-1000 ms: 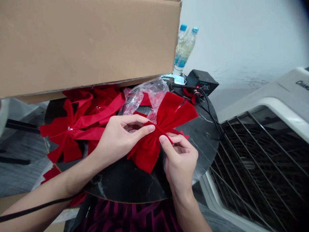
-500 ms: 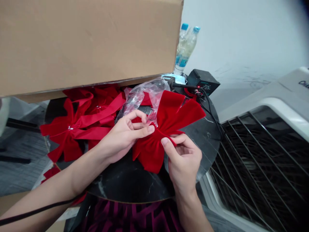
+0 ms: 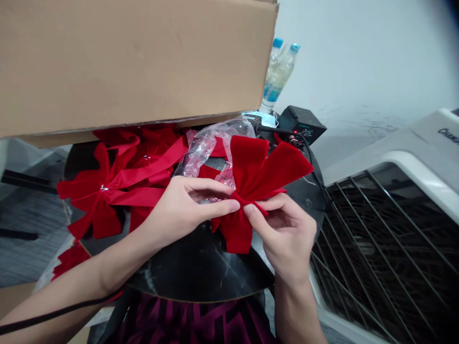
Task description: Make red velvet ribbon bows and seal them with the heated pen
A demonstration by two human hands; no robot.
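Note:
A red velvet bow [image 3: 251,174] is held over the round black table by both my hands. Thumb and fingers of my left hand [image 3: 195,203] pinch its gathered middle from the left. My right hand [image 3: 287,224] pinches the middle from the right, the two thumb tips close together. The bow's loops fan out above and below the pinched centre. To the left, another red bow [image 3: 96,208] lies with a whitish tie at its centre, among more red bows [image 3: 154,138]. My fingers on the far side of the held bow are partly hidden.
A large cardboard box [image 3: 136,62] rises over the table's [image 3: 193,272] back. Clear plastic wrap [image 3: 204,138] lies behind my left hand. Bottles [image 3: 281,71] and a black control box [image 3: 303,125] with cables stand at the back right. A grilled white appliance [image 3: 380,229] is close on the right.
The held bow and my right hand have shifted a little to the right. My left hand has turned, its fingers straighter, and the two thumbs are closer together at the bow's middle.

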